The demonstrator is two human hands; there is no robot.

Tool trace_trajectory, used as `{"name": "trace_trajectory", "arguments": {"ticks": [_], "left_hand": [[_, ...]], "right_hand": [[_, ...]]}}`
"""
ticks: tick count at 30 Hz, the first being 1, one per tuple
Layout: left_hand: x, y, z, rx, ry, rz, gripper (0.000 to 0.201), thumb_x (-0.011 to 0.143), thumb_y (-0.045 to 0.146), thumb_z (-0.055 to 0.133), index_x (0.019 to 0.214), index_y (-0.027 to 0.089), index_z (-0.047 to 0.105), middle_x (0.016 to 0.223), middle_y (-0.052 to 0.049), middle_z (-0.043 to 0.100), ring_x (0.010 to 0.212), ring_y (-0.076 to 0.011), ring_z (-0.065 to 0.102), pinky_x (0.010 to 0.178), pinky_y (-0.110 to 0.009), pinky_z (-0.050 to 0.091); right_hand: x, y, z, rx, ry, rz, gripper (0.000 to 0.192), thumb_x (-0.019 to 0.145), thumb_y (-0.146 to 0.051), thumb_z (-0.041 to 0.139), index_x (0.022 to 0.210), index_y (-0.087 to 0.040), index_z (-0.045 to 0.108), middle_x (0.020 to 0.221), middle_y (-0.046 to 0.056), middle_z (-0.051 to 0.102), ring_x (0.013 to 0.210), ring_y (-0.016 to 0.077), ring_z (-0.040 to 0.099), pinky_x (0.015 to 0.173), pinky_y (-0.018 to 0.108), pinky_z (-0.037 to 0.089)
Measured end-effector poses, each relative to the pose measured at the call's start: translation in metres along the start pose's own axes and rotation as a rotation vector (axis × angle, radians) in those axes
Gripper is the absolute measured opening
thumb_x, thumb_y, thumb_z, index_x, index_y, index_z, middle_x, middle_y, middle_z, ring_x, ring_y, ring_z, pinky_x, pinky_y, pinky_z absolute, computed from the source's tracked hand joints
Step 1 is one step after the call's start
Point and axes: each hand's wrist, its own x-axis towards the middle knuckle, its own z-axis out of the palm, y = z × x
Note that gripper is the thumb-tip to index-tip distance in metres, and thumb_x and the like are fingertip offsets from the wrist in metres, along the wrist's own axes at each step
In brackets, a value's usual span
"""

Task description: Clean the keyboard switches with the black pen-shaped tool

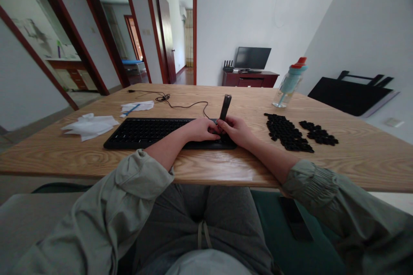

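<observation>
A black keyboard (151, 132) lies on the wooden table (206, 167) in front of me, its cable (180, 104) trailing toward the far side. My right hand (237, 131) grips a dark cylindrical tool (225, 107) held upright over the keyboard's right end. My left hand (201, 129) rests on the same end of the keyboard, fingertips touching the right hand; whether it pinches anything is hidden. To the right lie two groups of removed black keycaps (287, 133), the smaller group (318, 133) farther right.
White tissues (90, 125) and another tissue with a blue pen-like item (137, 106) lie at the left. A clear water bottle with a teal and red lid (290, 82) stands at the back right. A phone (295, 219) rests on the seat beside my right leg.
</observation>
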Motion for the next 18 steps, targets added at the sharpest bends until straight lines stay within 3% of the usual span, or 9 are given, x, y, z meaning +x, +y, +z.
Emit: {"name": "trace_trajectory", "arguments": {"ticks": [12,18], "left_hand": [[0.0022,-0.0045,0.0023,-0.007,0.0,0.025,0.029,0.08,0.034,0.06,0.1,0.018,0.075,0.088,-0.003,0.074,0.072,-0.0145,0.062,0.066,-0.024,0.042],[0.003,-0.0041,0.0036,0.015,0.031,0.033,0.027,0.078,0.034,0.06,0.094,0.018,0.075,0.077,-0.001,0.071,0.064,-0.013,0.057,0.061,-0.024,0.038]], "right_hand": [[0.0021,-0.0031,0.0015,-0.028,0.022,0.03,0.04,0.087,-0.053,0.053,0.08,-0.017,0.068,0.074,0.004,0.066,0.066,0.0167,0.055,0.058,0.029,0.041],[0.0023,-0.0058,0.0026,-0.03,0.044,0.015,0.038,0.087,-0.049,0.053,0.078,-0.016,0.069,0.072,0.004,0.067,0.064,0.0155,0.055,0.057,0.028,0.04]]}}
